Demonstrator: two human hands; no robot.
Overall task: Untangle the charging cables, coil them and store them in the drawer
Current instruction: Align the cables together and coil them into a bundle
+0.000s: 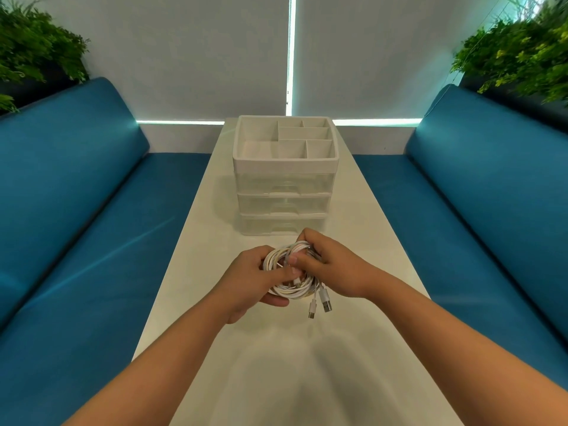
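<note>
We see a narrow white worktop [353,272] running away from us between two blue benches [92,241], its long edges close on either side of the hands and its near end wide and bare beneath the forearms. The left hand [255,278] and the right hand [332,265] meet above the middle of the worktop, just in front of a white drawer unit [284,204]. Both sets of fingers [307,241] are curled round a bundle of white charging cables [292,290], gathered in rough loops between the palms; the left thumb presses on the bundle from above. Two plugs [325,302] hang free from the lower right of the bundle, above the worktop. The unit's three clear drawers are closed, and its open top tray [285,161] is divided into compartments. Grey blinds [184,56] close the far wall, with plants [522,56] at both upper corners. We cannot tell how many cables the bundle holds, nor whether the loops are tangled where the fingers cover them.
</note>
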